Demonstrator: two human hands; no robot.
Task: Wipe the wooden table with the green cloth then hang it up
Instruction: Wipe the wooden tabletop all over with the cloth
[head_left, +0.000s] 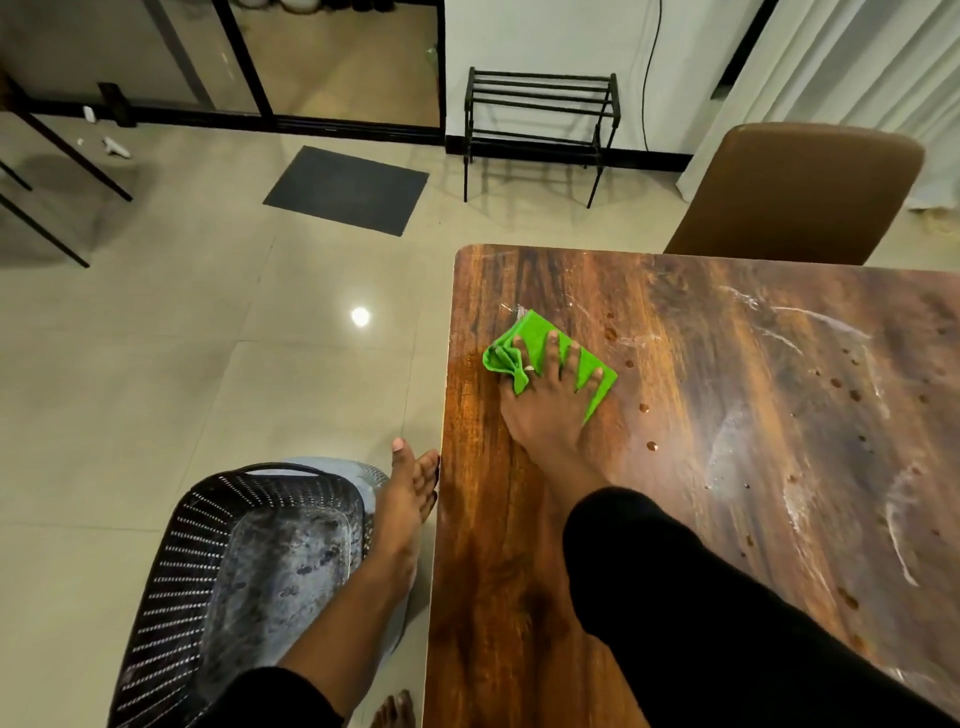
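The wooden table (727, 415) fills the right half of the view, streaked with white smears and dotted with brown drops. A folded green cloth (524, 338) lies near its far left corner. My right hand (545, 400) presses flat on the cloth with fingers spread over it. My left hand (408, 488) is off the table, fingers together and extended, touching the table's left edge and holding nothing.
A dark perforated plastic basket (171, 597) stands on the tiled floor just left of the table. A brown chair (800, 192) is at the table's far side. A black metal rack (540, 119) stands against the back wall, with a dark doormat (348, 189) nearby.
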